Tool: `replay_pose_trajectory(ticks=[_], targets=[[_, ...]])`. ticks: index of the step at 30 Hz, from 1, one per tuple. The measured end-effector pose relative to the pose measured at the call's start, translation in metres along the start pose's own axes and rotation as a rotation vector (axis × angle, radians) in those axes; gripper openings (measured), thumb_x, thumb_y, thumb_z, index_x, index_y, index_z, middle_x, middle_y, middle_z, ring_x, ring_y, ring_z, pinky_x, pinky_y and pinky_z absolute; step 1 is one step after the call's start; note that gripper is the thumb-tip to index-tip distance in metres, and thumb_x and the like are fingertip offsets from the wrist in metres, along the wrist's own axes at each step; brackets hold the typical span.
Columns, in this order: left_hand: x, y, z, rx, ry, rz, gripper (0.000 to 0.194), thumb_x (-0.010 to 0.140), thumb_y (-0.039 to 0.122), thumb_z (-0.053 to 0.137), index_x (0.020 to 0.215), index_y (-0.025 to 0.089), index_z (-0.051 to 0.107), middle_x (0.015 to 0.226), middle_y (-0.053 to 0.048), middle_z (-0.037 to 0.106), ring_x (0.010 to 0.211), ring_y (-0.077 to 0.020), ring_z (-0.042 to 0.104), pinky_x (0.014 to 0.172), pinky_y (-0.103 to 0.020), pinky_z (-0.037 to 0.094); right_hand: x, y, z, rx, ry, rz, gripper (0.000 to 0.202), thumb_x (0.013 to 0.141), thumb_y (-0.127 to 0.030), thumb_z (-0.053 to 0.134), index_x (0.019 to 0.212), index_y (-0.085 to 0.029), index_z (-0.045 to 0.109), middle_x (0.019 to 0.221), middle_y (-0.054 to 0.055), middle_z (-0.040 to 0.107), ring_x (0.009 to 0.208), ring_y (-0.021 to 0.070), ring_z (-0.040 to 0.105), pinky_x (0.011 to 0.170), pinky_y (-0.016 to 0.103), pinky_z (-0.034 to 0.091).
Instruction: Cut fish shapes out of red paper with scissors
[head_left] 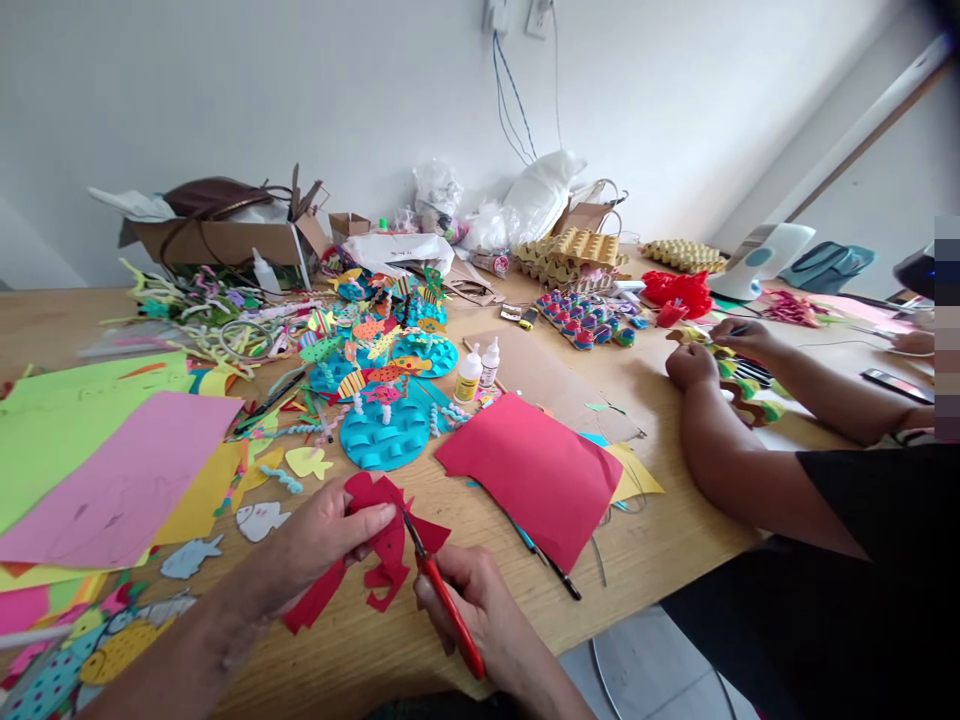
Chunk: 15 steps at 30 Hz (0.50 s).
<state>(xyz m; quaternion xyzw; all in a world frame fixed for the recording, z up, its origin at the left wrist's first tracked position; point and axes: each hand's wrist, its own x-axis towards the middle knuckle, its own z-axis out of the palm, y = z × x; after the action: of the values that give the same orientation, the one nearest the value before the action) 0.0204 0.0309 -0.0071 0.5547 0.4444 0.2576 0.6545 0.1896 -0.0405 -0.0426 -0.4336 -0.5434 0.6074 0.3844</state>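
My left hand (334, 530) pinches a piece of red paper (388, 545) above the front of the table, with cut strips dangling from it. In my right hand (476, 605) are red-handled scissors (450, 605), their blades at the paper's right part. Behind the paper stands a round blue woven base (385, 435) with paper fish on curled stems. Small cut-out fish lie left of my hands: a yellow one (308, 462), a white one (260, 521) and a pale blue one (191, 557). A larger red sheet (529, 475) rests to the right.
Two glue bottles (469, 375) stand mid-table. Pink paper (124, 480) and green sheets cover the left side. Egg cartons (574, 250) and a cardboard box (217, 245) are at the back. At right, a co-worker's hands (694, 365) handle a painted carton piece (750, 400).
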Motion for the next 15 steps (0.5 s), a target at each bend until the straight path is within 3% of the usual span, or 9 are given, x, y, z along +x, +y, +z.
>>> replay_pose_trajectory(ticks=[8, 15], targets=[[0.0003, 0.0053, 0.0064, -0.028, 0.026, -0.013, 0.026, 0.069, 0.038, 0.062, 0.054, 0.019, 0.051, 0.045, 0.006, 0.048, 0.045, -0.0093, 0.035, 0.045, -0.022, 0.028, 0.0001, 0.0099, 0.0012, 0.057, 0.016, 0.017, 0.048, 0.080, -0.061, 0.048, 0.060, -0.018, 0.042, 0.048, -0.006, 0.037, 0.042, 0.0065, 0.031, 0.039, 0.019, 0.024], [0.0019, -0.0022, 0.0035, -0.078, 0.014, -0.006, 0.023, 0.072, 0.035, 0.062, 0.057, 0.018, 0.054, 0.048, 0.006, 0.049, 0.046, -0.0092, 0.036, 0.047, -0.021, 0.029, -0.0012, 0.0076, 0.0011, 0.100, -0.013, 0.019, 0.049, 0.080, -0.062, 0.048, 0.058, -0.018, 0.041, 0.046, -0.007, 0.037, 0.038, 0.0053, 0.030, 0.037, 0.017, 0.026]])
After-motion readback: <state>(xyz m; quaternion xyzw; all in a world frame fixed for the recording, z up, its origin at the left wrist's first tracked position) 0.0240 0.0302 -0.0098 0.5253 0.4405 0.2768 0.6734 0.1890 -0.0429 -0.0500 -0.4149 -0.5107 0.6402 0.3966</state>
